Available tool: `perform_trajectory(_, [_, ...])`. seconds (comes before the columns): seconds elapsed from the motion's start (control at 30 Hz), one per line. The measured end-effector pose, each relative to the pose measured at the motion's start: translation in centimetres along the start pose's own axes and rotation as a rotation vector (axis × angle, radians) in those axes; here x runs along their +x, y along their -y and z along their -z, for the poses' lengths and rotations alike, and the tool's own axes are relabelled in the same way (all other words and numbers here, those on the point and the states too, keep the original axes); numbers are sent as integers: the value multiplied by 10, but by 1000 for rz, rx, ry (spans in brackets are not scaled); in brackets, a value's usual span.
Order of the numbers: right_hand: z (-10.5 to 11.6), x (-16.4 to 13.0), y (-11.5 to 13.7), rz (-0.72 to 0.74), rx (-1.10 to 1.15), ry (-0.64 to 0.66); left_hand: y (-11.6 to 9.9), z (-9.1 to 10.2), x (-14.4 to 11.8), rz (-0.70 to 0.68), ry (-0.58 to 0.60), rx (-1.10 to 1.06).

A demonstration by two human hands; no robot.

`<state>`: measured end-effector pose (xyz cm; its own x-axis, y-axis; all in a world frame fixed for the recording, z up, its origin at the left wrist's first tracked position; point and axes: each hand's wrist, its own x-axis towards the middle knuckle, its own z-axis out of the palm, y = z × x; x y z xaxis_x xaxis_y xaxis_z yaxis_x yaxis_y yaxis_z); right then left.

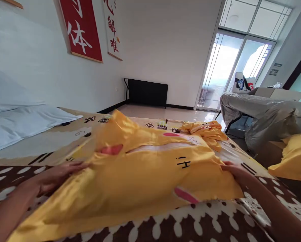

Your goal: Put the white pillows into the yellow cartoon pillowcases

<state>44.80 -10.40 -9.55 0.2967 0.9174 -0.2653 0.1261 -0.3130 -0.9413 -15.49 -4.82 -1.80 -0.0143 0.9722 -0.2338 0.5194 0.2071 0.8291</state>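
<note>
A yellow pillow (140,174) with pink patches and "Hi" lettering lies in front of me on the bed. A long slit across its cover shows white inside. Its upper left corner stands up and is blurred. At the left edge, my left hand (62,173) is closed on the pillow's side, its fingertips partly hidden by the fabric. On the opposite side my right hand (234,169) pinches the right edge of the cover. Beyond the pillow, to the right, lies a crumpled yellow cloth (208,131).
The bed has a patterned beige and brown cover (196,220). White bedding (27,122) lies at the left. Another yellow pillow (295,159) sits to the right, by plastic-wrapped furniture (263,104). A black folded panel (147,92) leans against the far wall.
</note>
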Motion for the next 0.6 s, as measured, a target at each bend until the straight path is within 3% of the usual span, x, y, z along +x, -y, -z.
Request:
perform_trajectory(0.07, [3,-3,-27,-90,19,25,18,9,16,172,175,-101])
perform_trajectory(0.17, [0,-8,-41,-169,123,68,38,6,19,216,298,-166])
perform_trajectory(0.27, [-28,-13,-26,-111,204,32,33,-24,15,196,180,-144])
perform_trajectory(0.37, [-60,-15,1,9,225,-2,11,-49,19,41,79,-166])
perform_trajectory(0.47, [-58,-16,18,82,209,-28,-1,-37,24,-11,75,-248])
perform_trajectory(0.57, [-25,-21,12,11,180,-155,14,-6,23,27,-80,-280])
perform_trajectory(0.6, [-13,-23,5,-39,182,-130,23,1,20,-3,-124,-224])
